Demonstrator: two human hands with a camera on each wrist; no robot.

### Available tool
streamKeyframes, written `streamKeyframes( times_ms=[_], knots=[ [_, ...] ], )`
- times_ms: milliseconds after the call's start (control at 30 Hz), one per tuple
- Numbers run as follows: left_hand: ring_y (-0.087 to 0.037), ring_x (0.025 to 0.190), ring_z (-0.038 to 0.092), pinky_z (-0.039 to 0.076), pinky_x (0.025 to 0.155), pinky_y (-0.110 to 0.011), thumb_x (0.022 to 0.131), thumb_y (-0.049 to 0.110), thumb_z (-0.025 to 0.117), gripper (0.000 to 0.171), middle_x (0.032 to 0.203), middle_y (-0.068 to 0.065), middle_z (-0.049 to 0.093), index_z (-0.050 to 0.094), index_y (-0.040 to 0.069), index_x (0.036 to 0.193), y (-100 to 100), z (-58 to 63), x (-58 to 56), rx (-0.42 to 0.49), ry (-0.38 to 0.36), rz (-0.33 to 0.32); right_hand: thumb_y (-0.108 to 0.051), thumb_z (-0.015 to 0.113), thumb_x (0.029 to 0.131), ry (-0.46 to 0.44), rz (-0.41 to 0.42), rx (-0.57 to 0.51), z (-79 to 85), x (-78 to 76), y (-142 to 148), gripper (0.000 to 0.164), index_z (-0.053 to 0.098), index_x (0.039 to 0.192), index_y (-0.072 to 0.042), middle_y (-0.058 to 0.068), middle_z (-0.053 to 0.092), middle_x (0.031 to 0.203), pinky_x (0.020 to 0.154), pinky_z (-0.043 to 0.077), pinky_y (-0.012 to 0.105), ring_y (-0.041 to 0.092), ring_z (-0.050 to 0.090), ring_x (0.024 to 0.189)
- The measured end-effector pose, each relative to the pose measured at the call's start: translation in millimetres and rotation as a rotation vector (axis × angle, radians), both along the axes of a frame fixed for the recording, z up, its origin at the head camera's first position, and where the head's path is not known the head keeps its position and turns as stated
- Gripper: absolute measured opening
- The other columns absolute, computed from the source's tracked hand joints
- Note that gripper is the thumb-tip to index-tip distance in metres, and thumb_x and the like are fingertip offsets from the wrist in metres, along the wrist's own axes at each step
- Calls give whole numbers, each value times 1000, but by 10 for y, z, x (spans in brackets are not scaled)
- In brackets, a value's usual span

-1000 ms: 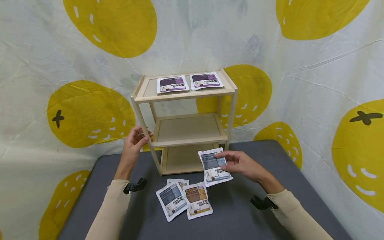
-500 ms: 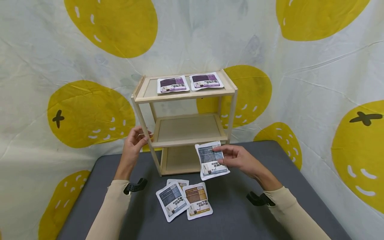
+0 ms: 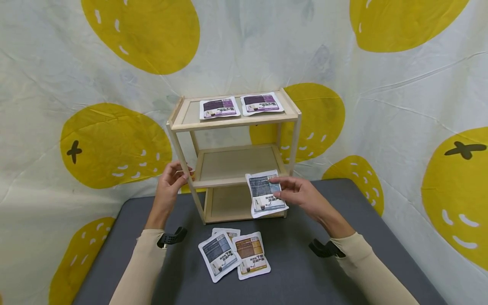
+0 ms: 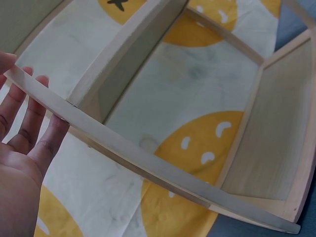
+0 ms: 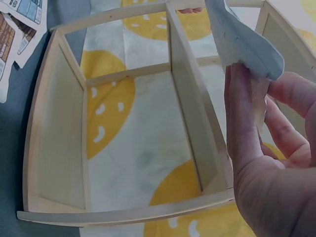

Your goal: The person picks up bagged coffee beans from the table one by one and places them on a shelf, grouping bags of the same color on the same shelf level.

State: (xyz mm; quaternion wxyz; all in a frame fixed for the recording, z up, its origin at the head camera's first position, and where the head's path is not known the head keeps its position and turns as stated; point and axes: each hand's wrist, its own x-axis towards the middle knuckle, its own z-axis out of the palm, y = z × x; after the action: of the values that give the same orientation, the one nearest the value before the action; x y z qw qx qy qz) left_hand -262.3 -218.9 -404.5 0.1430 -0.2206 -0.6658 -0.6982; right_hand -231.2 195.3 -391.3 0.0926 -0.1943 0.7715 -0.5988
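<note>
1. Head view: pinches blue packet (image 3: 263,197) by one edge in nearly closed right hand (image 3: 306,200), before wooden rack (image 3: 228,182), likely leaving rest free
2. Curls left hand (image 3: 169,183) round left post (image 3: 177,148), seemingly for steadiness

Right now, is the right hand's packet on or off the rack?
Off: the right hand pinches the blue packet in the air, in front of the rack.

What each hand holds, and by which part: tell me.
Right hand: a blue packet, pinched by its right edge. Left hand: the rack, held by its front left post.
</note>
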Motion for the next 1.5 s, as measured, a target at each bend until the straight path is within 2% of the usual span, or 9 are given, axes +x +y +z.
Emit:
streamKeyframes(
  times_ms=[167, 267, 533, 733, 800, 967, 1067, 1300, 1500],
  knots=[
    [-42, 110, 60, 57, 90, -29, 102, 6, 60, 35, 124, -29, 54, 50, 1, 135, -4, -5, -2, -3, 1, 6, -21, 72, 96, -5, 7, -20, 40, -30, -37, 45, 61, 139, -13, 17, 61, 123, 80, 56, 32, 29, 60, 97],
    [-41, 110, 60, 56, 89, -29, 102, 6, 60, 35, 125, -31, 53, 50, 2, 135, -3, -1, -1, -6, 2, 8, -19, 71, 96, -6, 27, -49, 63, -59, -65, 47, 58, 141, -12, 18, 62, 125, 81, 57, 32, 28, 63, 98],
    [-38, 108, 61, 57, 89, -29, 102, 6, 60, 35, 123, -29, 54, 50, 2, 135, 4, -1, -7, 3, 8, 0, -14, 69, 97, 22, 30, -80, 126, -129, -162, 49, 55, 144, -10, 19, 60, 123, 79, 58, 31, 27, 65, 98],
    [-35, 108, 62, 57, 90, -29, 102, 5, 59, 40, 123, -26, 56, 45, -7, 137, 5, -9, -3, 1, 5, 1, -13, 70, 96, 11, 15, -84, 163, -184, -245, 52, 53, 145, -11, 20, 59, 122, 79, 57, 30, 26, 66, 102],
    [-34, 108, 62, 57, 90, -29, 102, 6, 59, 42, 122, -22, 58, 43, -8, 138, 5, -10, -2, -5, -1, 7, -13, 70, 96, 12, 11, -81, 169, -216, -271, 53, 52, 146, -11, 20, 59, 123, 80, 57, 30, 26, 66, 103],
    [-35, 110, 62, 56, 90, -30, 102, 7, 60, 39, 119, -8, 63, 47, -3, 137, 7, -6, -1, -6, -23, 26, -14, 71, 96, 41, -10, -61, 174, -314, -331, 55, 52, 147, -11, 20, 60, 124, 80, 57, 29, 27, 66, 102],
    [-36, 110, 62, 56, 90, -29, 102, 7, 60, 38, 118, -5, 64, 48, -2, 137, 10, -2, 4, -7, -27, 31, -17, 72, 96, 63, -24, -46, 183, -359, -362, 55, 53, 147, -11, 20, 60, 124, 79, 57, 30, 28, 65, 101],
    [-36, 110, 62, 57, 90, -29, 102, 7, 60, 37, 118, -6, 63, 49, 0, 136, 9, 1, -1, -6, -20, 27, -22, 71, 97, 84, -56, -35, 224, -422, -430, 52, 55, 146, -18, 15, 58, 125, 78, 54, 33, 27, 61, 100],
    [-36, 109, 62, 57, 90, -29, 102, 6, 59, 37, 120, -14, 61, 48, -2, 136, 13, -14, -12, 5, -5, 14, -20, 67, 99, 90, -83, -53, 221, -476, -493, 46, 57, 144, -15, 14, 58, 125, 79, 53, 34, 22, 61, 96]
  ],
)
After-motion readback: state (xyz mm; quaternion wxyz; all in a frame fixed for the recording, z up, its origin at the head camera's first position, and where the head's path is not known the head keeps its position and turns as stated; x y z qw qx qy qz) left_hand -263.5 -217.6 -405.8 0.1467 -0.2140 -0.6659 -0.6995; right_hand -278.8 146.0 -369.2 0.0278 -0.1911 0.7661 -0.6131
